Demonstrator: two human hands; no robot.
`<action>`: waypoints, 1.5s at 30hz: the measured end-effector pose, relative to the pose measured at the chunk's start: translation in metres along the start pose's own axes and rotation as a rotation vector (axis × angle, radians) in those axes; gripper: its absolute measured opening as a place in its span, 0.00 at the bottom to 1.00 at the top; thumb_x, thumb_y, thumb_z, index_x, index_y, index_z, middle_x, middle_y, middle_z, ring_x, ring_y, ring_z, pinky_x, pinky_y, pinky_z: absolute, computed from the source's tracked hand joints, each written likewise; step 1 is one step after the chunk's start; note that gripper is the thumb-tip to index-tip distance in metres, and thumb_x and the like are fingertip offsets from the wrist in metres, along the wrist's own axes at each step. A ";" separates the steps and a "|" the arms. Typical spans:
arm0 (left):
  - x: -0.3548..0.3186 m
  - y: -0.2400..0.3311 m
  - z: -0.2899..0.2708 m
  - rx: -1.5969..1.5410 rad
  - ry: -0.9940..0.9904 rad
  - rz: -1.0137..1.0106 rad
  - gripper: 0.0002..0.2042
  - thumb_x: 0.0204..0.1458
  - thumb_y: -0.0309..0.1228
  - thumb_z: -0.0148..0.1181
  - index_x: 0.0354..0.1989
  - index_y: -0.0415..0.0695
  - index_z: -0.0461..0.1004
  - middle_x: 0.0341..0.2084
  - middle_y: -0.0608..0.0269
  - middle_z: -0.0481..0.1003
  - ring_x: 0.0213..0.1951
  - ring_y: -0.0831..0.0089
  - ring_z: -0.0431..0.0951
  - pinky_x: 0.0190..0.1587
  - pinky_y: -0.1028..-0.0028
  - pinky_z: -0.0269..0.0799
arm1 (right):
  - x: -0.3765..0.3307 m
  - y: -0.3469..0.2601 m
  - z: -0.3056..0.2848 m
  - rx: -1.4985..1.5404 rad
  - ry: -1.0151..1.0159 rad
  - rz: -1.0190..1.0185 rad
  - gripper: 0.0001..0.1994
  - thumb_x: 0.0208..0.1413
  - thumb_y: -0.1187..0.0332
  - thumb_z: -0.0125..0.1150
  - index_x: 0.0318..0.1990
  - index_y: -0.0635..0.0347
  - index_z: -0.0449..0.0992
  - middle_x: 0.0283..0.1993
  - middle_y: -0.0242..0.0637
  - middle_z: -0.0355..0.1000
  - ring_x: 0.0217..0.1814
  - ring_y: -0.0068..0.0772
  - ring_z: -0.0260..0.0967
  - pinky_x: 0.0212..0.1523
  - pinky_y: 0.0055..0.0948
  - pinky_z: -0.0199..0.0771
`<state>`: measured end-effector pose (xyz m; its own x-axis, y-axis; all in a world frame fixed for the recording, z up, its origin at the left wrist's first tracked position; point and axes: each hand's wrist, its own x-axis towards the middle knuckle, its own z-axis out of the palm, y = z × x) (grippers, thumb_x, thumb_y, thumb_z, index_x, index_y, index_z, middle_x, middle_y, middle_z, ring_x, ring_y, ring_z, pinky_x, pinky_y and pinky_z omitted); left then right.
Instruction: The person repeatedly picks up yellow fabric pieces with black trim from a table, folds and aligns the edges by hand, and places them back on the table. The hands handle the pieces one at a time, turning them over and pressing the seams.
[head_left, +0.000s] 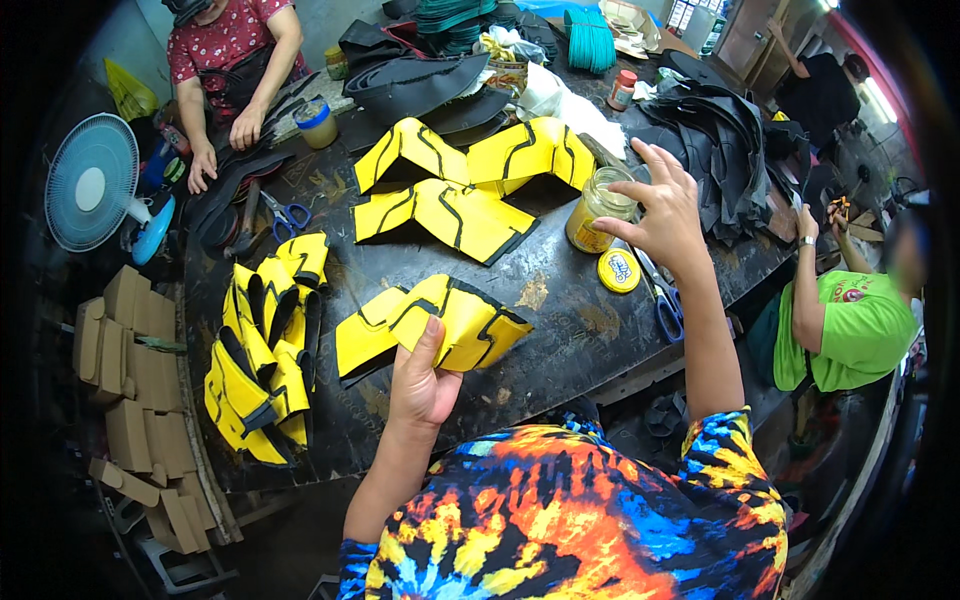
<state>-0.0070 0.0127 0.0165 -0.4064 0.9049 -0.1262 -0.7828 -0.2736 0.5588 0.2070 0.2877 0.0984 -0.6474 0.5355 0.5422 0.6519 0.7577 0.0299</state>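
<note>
With the left hand (424, 388) holding the yellow piece (458, 320), the right hand (660, 215) (spread wide) should avoid tipping the open jar (584, 222).

Folded piece (462, 322) yellow, black-lined; jar lid (619, 271) yellow; shirt (580, 505) black, orange, blue tie-dye.

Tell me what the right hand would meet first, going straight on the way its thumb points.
Most likely the open glass jar; the right hand overlaps it in view, but unclear depth leaves contact uncertain.
</note>
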 end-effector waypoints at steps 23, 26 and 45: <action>0.013 0.014 -0.019 -0.017 -0.363 0.163 0.17 0.60 0.20 0.62 0.56 0.51 0.75 0.53 0.67 0.77 0.56 0.72 0.76 0.63 0.64 0.71 | -0.018 -0.136 -0.025 1.179 -0.389 -0.146 0.26 0.47 0.64 0.76 0.56 0.58 0.80 0.70 0.46 0.65 0.73 0.46 0.62 0.71 0.41 0.59; 0.011 0.015 -0.017 0.015 -0.363 0.186 0.16 0.61 0.21 0.62 0.56 0.50 0.76 0.53 0.66 0.76 0.56 0.72 0.76 0.62 0.65 0.71 | -0.013 -0.157 -0.014 1.283 -0.329 -0.184 0.22 0.49 0.68 0.72 0.55 0.57 0.80 0.70 0.48 0.65 0.72 0.48 0.63 0.70 0.43 0.62; -0.006 0.019 0.010 0.007 -0.038 0.113 0.21 0.72 0.39 0.47 0.69 0.46 0.62 0.63 0.59 0.71 0.63 0.64 0.74 0.65 0.60 0.71 | -0.010 -0.170 -0.012 0.664 0.119 -0.382 0.16 0.48 0.64 0.76 0.47 0.46 0.86 0.67 0.41 0.70 0.69 0.46 0.65 0.67 0.44 0.59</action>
<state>-0.0147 0.0049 0.0358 -0.4738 0.8801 -0.0306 -0.7294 -0.3727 0.5737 0.1074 0.1485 0.0979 -0.7083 0.1766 0.6834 -0.0057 0.9667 -0.2557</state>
